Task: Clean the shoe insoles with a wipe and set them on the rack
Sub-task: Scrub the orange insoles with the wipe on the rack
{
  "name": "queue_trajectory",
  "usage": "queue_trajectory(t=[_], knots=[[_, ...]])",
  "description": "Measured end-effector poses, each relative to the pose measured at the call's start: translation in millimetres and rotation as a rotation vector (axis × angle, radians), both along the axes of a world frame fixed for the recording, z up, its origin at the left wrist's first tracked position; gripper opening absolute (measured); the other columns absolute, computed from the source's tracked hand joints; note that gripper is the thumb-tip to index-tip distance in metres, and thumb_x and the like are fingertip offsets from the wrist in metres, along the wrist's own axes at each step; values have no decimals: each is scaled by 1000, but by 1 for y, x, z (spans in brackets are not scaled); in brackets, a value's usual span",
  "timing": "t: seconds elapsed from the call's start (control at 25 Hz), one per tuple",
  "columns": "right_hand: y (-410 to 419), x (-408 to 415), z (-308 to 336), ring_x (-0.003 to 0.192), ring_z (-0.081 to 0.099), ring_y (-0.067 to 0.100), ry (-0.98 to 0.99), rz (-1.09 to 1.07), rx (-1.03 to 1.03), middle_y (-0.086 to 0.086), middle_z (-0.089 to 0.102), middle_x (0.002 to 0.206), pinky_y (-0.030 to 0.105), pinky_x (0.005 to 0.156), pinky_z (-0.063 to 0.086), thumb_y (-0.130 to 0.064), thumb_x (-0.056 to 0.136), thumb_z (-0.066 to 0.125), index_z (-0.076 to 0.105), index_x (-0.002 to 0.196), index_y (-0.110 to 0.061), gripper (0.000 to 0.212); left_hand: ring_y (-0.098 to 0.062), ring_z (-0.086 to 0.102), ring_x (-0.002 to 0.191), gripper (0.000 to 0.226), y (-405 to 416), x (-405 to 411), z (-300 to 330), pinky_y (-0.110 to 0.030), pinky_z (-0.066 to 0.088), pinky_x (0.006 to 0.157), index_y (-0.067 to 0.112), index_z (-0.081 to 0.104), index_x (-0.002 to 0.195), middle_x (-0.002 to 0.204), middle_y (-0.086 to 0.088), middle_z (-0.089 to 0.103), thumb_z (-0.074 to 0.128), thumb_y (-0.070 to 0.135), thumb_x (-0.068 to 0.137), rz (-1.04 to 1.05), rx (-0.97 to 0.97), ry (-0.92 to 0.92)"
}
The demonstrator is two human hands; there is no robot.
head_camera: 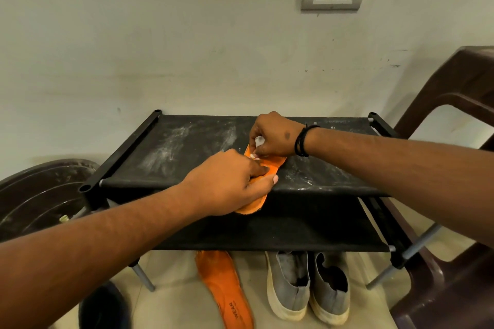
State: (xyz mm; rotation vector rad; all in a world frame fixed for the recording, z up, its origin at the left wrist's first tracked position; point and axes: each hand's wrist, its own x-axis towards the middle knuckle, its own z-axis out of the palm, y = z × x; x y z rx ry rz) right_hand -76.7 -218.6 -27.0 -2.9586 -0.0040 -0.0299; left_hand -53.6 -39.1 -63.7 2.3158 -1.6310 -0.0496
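A dark round tub (40,195) sits far left. On the black rack (187,147), its top shelf dusty, the left hand (227,184) pins one orange insole (256,203); the right hand (272,136) has its grip pinched on a white wipe (258,140) against it. Below: a second insole (227,291) on the floor, two grey shoes (307,286), one brown chair (454,168).

— From where does the camera look?
— From the person's head, forward and down at the rack (187,147) by the wall (160,35), quite near.
— Are there other views?
— Only this one; its edges seem bent.
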Motion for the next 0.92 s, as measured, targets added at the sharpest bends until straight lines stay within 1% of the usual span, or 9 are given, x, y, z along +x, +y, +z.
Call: queue_trajectory(t=[0.12, 0.2, 0.28, 0.44, 0.56, 0.64, 0.76, 0.84, 0.92], knots=[[-6, 10, 0, 91, 66, 22, -60, -92, -24, 6, 73, 98, 27, 74, 48, -17, 85, 68, 77, 90, -11, 11, -12, 66, 115, 79, -1, -3, 2, -37, 54, 97, 30, 63, 136, 132, 3, 68, 19, 75, 88, -7, 6, -13], [-8, 13, -1, 89, 67, 25, -98, -132, -20, 8, 73, 96, 30, 76, 52, -15, 85, 67, 76, 88, -11, 10, -12, 64, 118, 79, 0, -4, 3, -38, 53, 100, 30, 62, 136, 135, 4, 66, 19, 75, 88, -9, 9, -12], [-4, 12, -4, 87, 67, 23, -99, -130, 13, 8, 74, 94, 29, 73, 52, -11, 85, 64, 76, 86, -11, 12, -10, 67, 113, 76, 1, -3, 2, -37, 54, 97, 30, 63, 135, 129, 4, 69, 20, 74, 90, -10, 11, -7], [12, 4, -3, 75, 62, 9, 16, -34, 125, -1, 73, 86, 15, 60, 43, -13, 80, 71, 77, 83, -12, 6, -7, 68, 83, 71, 2, -2, 1, -34, 56, 79, 32, 69, 126, 101, 3, 76, 22, 72, 92, -4, -5, -24], [10, 8, 0, 75, 61, 8, 32, -15, 98, -3, 72, 82, 16, 61, 43, -15, 79, 74, 77, 83, -13, 6, -11, 69, 85, 71, -1, -2, 0, -37, 57, 79, 29, 73, 118, 100, 1, 76, 21, 71, 93, -1, -7, -40], [6, 15, -2, 76, 63, 13, -10, -42, 42, 1, 73, 84, 19, 62, 44, -16, 81, 73, 76, 83, -10, 7, -15, 70, 90, 71, -2, -2, 1, -40, 57, 81, 27, 74, 114, 103, -2, 75, 21, 71, 93, -5, -13, -45], [3, 24, -4, 85, 66, 26, -88, -107, -43, 10, 72, 91, 26, 67, 44, -13, 82, 71, 70, 80, -9, 5, -15, 70, 100, 66, -1, -4, 3, -41, 57, 88, 29, 70, 126, 115, -1, 74, 26, 69, 95, -9, -13, -38], [7, 26, -5, 85, 66, 28, -103, -119, -42, 11, 72, 91, 27, 66, 45, -9, 83, 67, 68, 78, -10, 4, -16, 71, 96, 68, 0, -4, 4, -42, 58, 84, 29, 72, 121, 109, -3, 75, 25, 70, 94, -6, -8, -34], [11, 21, -4, 80, 65, 22, -68, -83, 20, 8, 73, 87, 24, 62, 46, -7, 82, 63, 73, 79, -8, 10, -14, 70, 84, 70, 2, -4, 4, -42, 57, 77, 29, 74, 114, 97, -3, 76, 22, 71, 93, 0, -8, -34]])
